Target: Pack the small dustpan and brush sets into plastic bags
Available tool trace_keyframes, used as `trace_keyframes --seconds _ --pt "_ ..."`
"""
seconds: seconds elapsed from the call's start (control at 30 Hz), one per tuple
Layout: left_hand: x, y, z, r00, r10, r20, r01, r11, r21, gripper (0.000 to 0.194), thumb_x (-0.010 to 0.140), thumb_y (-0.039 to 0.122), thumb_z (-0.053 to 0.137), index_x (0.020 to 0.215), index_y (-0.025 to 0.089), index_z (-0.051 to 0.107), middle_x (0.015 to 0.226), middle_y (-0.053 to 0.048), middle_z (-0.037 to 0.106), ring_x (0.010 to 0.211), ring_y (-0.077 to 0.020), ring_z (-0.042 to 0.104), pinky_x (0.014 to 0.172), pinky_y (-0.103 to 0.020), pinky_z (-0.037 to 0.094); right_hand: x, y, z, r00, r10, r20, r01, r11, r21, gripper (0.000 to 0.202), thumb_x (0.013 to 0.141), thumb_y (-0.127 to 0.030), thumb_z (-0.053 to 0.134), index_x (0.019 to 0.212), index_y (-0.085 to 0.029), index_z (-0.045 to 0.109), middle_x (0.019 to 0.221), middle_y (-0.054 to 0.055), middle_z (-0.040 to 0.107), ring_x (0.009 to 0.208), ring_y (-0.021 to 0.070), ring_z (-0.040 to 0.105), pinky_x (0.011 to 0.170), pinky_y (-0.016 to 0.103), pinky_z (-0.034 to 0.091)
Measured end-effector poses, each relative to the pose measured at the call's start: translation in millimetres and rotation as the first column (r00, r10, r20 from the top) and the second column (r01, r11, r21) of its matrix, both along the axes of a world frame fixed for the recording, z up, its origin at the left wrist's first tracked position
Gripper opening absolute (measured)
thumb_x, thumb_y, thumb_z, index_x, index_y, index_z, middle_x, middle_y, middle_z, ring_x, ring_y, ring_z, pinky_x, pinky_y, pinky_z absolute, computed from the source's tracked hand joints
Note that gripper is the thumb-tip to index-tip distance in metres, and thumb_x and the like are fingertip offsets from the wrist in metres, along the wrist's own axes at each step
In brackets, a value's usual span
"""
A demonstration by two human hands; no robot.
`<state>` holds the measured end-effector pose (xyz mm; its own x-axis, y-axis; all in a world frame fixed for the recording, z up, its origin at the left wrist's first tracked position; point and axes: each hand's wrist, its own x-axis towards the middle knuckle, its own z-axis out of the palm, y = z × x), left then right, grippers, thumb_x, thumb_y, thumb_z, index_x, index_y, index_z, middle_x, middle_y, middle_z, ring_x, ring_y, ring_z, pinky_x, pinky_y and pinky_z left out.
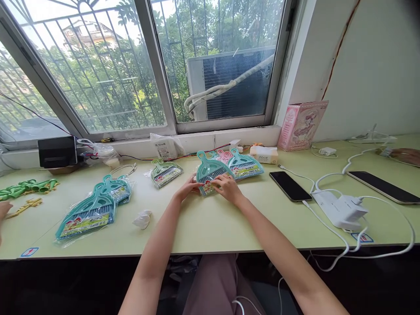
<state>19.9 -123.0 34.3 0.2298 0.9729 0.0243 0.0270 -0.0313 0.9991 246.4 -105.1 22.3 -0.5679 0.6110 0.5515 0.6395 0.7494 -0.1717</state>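
A teal mini dustpan-and-brush set (212,166) in clear wrap is tilted up off the table between my hands. My left hand (190,186) grips its lower left edge, fingers partly hidden behind it. On its front lower right, my right hand (227,187) rests with fingers bent together over the label. Just behind it lie another teal dustpan set (244,165) and a pink one (225,155), partly covered. A green dustpan set (166,173) lies to the left. Farther left, a large teal dustpan set (88,213) overlaps a smaller teal one (118,190).
Crumpled white tissue (142,219) lies left of my forearm. On the right are a phone (290,186), a charging block (341,210) with loose white cables, and a tablet (385,187). A tissue pack (264,154) and pink box (302,126) stand behind. Another person's hand (4,210) is at far left.
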Motion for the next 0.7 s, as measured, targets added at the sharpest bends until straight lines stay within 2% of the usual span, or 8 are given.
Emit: trace_keyframes --seconds 0.13,0.23,0.3,0.4,0.47,0.53,0.63,0.7 --pt "-6.1 -0.3 1.2 0.999 0.051 0.012 -0.051 0.999 -0.017 0.075 0.072 0.029 0.077 0.137 0.021 0.042 0.101 -0.009 0.069 0.074 -0.0189 0.069 0.070 -0.032 0.055 -0.2 0.1 -0.5 0.998 -0.043 0.048 0.042 0.999 0.031 0.026 0.091 -0.031 0.060 0.117 -0.025 0.066 0.109 0.007 0.066 0.105 0.0224 0.054 0.087 0.035 0.037" --pt "-6.9 -0.6 3.1 0.999 0.053 -0.002 -0.053 0.999 0.007 0.073 0.071 0.029 0.077 0.135 0.021 0.043 0.100 -0.008 0.069 0.074 -0.0183 0.068 0.069 -0.031 0.055 -0.7 -1.8 0.6 0.997 -0.071 -0.008 0.071 0.993 0.092 0.037 0.092 -0.027 0.059 0.129 -0.026 0.058 0.122 0.008 0.061 0.114 0.0240 0.050 0.090 0.035 0.036" --pt "-5.2 -0.7 3.7 1.000 0.025 -0.011 -0.025 1.000 0.012 0.074 0.069 0.029 0.078 0.134 0.020 0.043 0.100 -0.008 0.069 0.074 -0.0182 0.068 0.068 -0.030 0.054 -0.5 -2.3 1.3 0.997 -0.069 -0.041 0.073 0.992 0.104 0.036 0.091 -0.024 0.059 0.128 -0.026 0.058 0.127 0.008 0.059 0.118 0.0239 0.048 0.092 0.035 0.035" --pt "-2.1 -0.4 2.7 1.000 -0.007 -0.024 0.007 1.000 -0.004 0.076 0.069 0.029 0.079 0.134 0.020 0.041 0.096 -0.007 0.070 0.074 -0.0191 0.068 0.067 -0.030 0.055 -0.3 -1.5 1.9 0.998 -0.058 -0.031 0.060 0.997 0.057 0.017 0.090 -0.022 0.062 0.106 -0.024 0.067 0.119 0.006 0.063 0.115 0.0226 0.051 0.092 0.035 0.034" --pt "-1.6 0.0 1.2 1.000 -0.010 -0.024 0.010 1.000 -0.020 0.077 0.069 0.030 0.079 0.135 0.020 0.040 0.092 -0.007 0.070 0.075 -0.0202 0.069 0.068 -0.031 0.055 -0.9 -1.1 1.8 0.999 -0.051 0.001 0.051 0.999 0.010 0.006 0.088 -0.021 0.064 0.093 -0.022 0.068 0.111 0.005 0.066 0.110 0.0219 0.054 0.092 0.035 0.034" --pt "-2.5 0.2 0.1 1.000 0.002 -0.019 -0.003 1.000 -0.025 0.077 0.070 0.030 0.079 0.135 0.021 0.039 0.091 -0.006 0.070 0.075 -0.0204 0.069 0.069 -0.032 0.055 -2.1 -1.4 1.5 0.999 -0.050 0.018 0.050 0.998 -0.028 0.009 0.087 -0.019 0.065 0.096 -0.021 0.067 0.109 0.004 0.067 0.107 0.0213 0.056 0.090 0.034 0.034" --pt "-4.1 -0.7 0.8 0.999 0.025 -0.031 -0.026 0.999 -0.024 0.078 0.070 0.030 0.079 0.136 0.021 0.038 0.091 -0.006 0.069 0.071 -0.0190 0.068 0.067 -0.031 0.054 -4.2 -2.9 1.7 0.998 -0.053 0.018 0.054 0.997 -0.057 0.023 0.088 -0.019 0.065 0.111 -0.021 0.062 0.112 0.005 0.066 0.107 0.0212 0.057 0.087 0.033 0.036" --pt "-3.3 -2.1 2.5 0.999 0.017 -0.036 -0.018 0.999 -0.035 0.079 0.070 0.029 0.079 0.136 0.021 0.038 0.091 -0.006 0.069 0.072 -0.0189 0.068 0.067 -0.031 0.054 -4.8 -3.9 2.3 0.998 -0.059 0.033 0.061 0.996 -0.072 0.022 0.088 -0.019 0.065 0.109 -0.021 0.062 0.109 0.006 0.067 0.105 0.0215 0.057 0.086 0.033 0.037"
